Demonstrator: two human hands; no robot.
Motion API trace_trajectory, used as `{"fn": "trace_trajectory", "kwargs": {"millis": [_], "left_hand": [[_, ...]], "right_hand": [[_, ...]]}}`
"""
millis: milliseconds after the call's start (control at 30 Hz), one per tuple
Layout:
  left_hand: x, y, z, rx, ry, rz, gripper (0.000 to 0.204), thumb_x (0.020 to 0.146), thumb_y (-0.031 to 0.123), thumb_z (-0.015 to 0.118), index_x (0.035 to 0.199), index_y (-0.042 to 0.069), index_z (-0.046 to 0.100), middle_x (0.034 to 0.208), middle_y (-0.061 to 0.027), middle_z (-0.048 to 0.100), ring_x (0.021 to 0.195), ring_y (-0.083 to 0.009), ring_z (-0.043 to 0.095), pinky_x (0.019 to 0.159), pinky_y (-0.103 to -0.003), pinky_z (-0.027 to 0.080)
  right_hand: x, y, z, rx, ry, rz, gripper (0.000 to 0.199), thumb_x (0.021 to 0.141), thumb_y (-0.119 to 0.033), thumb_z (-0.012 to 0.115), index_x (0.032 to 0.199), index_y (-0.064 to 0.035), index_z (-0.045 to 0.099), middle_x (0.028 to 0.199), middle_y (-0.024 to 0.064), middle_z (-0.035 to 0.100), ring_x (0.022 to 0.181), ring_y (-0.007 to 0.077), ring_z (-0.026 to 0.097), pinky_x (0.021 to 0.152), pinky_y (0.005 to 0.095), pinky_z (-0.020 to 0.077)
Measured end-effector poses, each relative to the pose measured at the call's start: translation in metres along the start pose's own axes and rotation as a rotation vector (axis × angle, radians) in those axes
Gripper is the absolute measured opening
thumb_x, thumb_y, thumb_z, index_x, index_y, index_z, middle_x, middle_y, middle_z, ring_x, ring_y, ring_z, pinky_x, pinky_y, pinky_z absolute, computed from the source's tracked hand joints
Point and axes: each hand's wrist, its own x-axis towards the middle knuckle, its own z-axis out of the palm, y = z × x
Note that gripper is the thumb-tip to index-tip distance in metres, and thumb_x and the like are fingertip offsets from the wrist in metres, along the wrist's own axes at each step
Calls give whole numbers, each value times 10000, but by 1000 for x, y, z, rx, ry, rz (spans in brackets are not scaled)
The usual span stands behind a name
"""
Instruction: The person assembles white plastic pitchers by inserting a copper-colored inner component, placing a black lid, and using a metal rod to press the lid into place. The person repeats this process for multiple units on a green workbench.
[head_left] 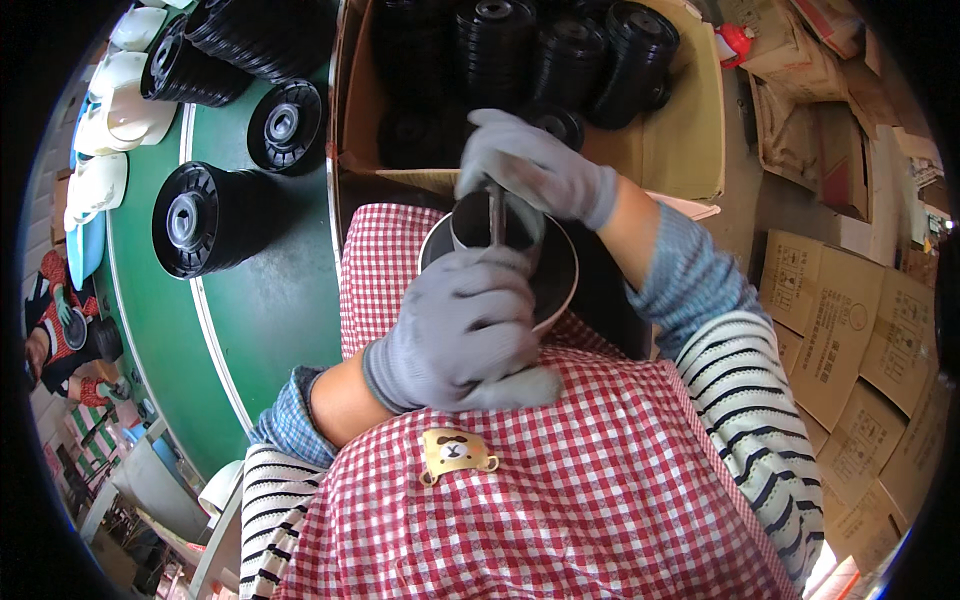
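Both my hands wear grey knit gloves and work over my lap. Between them runs a narrow dark metal bar (496,217), set against a short black cylinder (467,222). Beneath lies a round dark disc with a pale rim (574,290), partly covered by my hands. My left hand (465,330) is nearer my body, its fingers curled round the bar's lower end. At the far end, the fingers of my right hand (540,168) bend over the top of the bar. Exactly how the bar meets the cylinder is hidden by the gloves.
An open cardboard box (680,160) ahead holds stacks of black ribbed discs (495,60). More black disc stacks (205,222) stand on the green table (250,340) at left, beside white parts (125,100). Cartons (825,310) are piled right. Another person (75,325) sits far left.
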Motion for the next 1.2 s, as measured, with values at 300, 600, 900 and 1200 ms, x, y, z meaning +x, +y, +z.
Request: {"fn": "trace_trajectory", "kwargs": {"millis": [300, 600, 900, 1200], "left_hand": [[35, 46, -64, -82, -44, -575, 222, 887, 147, 710, 1028, -21, 682, 939, -128, 708, 869, -276, 715, 809, -366, 576], [32, 4, -59, 559, -565, -699, 554, 822, 215, 736, 1342, 96, 585, 903, -127, 722, 723, -286, 720, 627, -377, 573], [28, -35, -72, 725, -231, -269, 577, 738, 222, 790, 1255, 23, 626, 1254, -189, 659, 1155, -361, 638, 958, -432, 528], [-88, 52, -27, 887, -980, -185, 421, 829, 354, 709, 1244, 285, 696, 1574, 30, 422, 1470, -271, 363, 1202, -572, 288]], "right_hand": [[-37, -32, -23, -431, -103, 190, 766, 583, -602, 849, 1147, -100, 718, 953, 76, 688, 918, 304, 618, 856, 419, 438], [-37, -87, -1, -675, -132, 507, 903, 739, -894, 535, 1077, -68, 674, 933, 154, 711, 839, 348, 701, 740, 460, 520], [-71, -86, -2, -241, 220, 578, 638, 831, -476, 743, 1360, -134, 636, 1091, 186, 733, 987, 340, 717, 867, 403, 558], [-109, -96, -14, 361, 866, 788, 536, 890, -141, 776, 1387, -25, 612, 937, 5, 670, 693, 64, 572, 574, 191, 423]]}}
